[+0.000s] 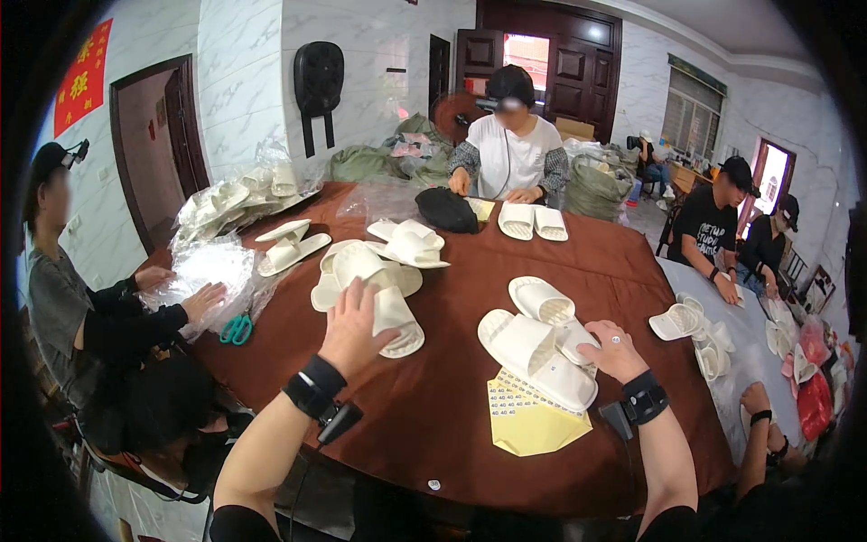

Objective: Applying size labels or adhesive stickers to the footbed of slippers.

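My left hand point(353, 318) is open, fingers spread, over the near end of a pile of white slippers point(358, 264); its thumb is beside the nearest slipper point(396, 323). My right hand point(619, 351) has its fingers apart at the edge of another white slipper point(574, 341), touching it or just above it. A small round white sticker point(616, 340) is on the back of this hand. Next to it lie more white slippers, one at the front point(535, 352) and one behind point(542, 301). The front slippers partly cover a yellow sheet of printed stickers point(539, 425).
A brown cloth point(415, 397) covers the table. Teal scissors point(237, 330) and clear plastic bags point(212, 271) lie left, near a co-worker's hands. Across the table, another person sits behind a slipper pair point(533, 222) and a black bag-like item point(446, 210). People work at a grey table point(695, 280) right.
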The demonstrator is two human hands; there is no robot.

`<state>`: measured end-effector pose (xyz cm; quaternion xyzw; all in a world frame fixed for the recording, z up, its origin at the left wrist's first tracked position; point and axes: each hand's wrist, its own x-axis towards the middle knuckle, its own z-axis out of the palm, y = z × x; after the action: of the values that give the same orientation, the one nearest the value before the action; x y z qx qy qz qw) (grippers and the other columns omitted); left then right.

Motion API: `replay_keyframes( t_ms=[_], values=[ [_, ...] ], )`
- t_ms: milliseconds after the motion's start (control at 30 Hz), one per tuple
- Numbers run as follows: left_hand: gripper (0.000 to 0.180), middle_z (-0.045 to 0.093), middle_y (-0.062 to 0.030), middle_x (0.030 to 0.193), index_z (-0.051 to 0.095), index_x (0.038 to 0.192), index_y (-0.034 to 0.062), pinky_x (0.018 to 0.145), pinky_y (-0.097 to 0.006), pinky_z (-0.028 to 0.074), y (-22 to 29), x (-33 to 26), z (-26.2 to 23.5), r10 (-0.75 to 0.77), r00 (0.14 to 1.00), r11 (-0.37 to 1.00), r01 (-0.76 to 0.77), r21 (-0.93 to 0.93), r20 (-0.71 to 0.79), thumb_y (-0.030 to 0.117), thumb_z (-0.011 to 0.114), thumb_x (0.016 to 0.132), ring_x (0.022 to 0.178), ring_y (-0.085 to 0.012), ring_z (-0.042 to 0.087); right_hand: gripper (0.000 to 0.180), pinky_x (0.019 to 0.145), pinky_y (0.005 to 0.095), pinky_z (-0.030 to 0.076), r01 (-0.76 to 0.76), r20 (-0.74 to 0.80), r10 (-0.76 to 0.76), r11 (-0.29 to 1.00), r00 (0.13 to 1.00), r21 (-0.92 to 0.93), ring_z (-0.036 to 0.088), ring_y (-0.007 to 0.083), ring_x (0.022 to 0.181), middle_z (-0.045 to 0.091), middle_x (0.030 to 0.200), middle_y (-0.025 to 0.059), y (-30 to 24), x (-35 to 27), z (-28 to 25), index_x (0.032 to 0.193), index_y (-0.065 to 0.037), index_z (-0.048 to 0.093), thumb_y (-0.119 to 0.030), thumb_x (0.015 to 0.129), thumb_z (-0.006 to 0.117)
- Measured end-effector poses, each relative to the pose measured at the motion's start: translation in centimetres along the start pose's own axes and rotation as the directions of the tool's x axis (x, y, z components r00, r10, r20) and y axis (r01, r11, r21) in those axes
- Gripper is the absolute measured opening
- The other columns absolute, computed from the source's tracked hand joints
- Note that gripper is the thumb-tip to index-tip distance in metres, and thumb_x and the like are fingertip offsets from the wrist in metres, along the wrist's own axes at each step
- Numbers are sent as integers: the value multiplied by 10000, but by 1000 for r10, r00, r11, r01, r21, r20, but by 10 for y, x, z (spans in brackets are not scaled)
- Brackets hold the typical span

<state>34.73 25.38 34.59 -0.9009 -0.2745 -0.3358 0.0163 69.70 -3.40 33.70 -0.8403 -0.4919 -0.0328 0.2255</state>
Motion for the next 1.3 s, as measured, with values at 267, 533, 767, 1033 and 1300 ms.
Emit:
replay_keyframes(
  t_ms=[267, 533, 767, 1033, 1300],
  values=[
    [568, 498, -208, 1198, 581, 1213, 83, 919, -513, 468, -50, 6, 37, -186, 980, 979, 191, -68, 72, 375, 755, 758, 1044, -424, 552, 286, 893, 414, 496, 419, -136, -397, 874, 908, 246, 634, 363, 1011, 672, 1071, 181, -113, -34, -35, 1061, 1, 655, -136, 816, 710],
    [540, 548, -249, 1099, 649, 1150, 96, 864, -473, 515, -71, 14, 59, -387, 889, 899, 423, -116, 243, 424, 772, 739, 1010, -410, 578, 223, 824, 403, 515, 455, -117, -458, 755, 881, 472, 653, 350, 940, 688, 1023, 178, -164, -50, -28, 1037, 0, 640, -150, 875, 669],
    [338, 637, -89, 882, 626, 982, 54, 697, -394, 561, -42, -4, 26, -445, 657, 298, 749, -591, 609, 335, 754, 843, 836, -215, 641, 376, 861, 353, 515, 216, 146, -366, 777, 919, 591, 647, 273, 1011, 668, 1100, 173, -166, -48, 1, 1204, 24, 585, -182, 901, 671],
    [189, 618, -13, 871, 596, 1022, 48, 646, -257, 507, 61, -32, -13, -253, 798, -63, 551, -832, 548, 208, 663, 947, 772, -102, 600, 551, 959, 281, 433, 55, 102, -290, 487, 952, 872, 528, 118, 1095, 576, 1214, 64, -182, -48, 42, 1396, 13, 428, -338, 998, 577],
    [159, 613, -1, 943, 571, 1074, 26, 733, -228, 494, 81, -53, -36, -296, 874, 157, 442, -883, 385, 130, 624, 965, 828, -71, 582, 475, 911, 280, 447, 0, 51, -164, 297, 985, 955, 558, 122, 1035, 625, 1137, 78, -183, -71, 29, 1302, 49, 504, -327, 1014, 535]
  ],
)
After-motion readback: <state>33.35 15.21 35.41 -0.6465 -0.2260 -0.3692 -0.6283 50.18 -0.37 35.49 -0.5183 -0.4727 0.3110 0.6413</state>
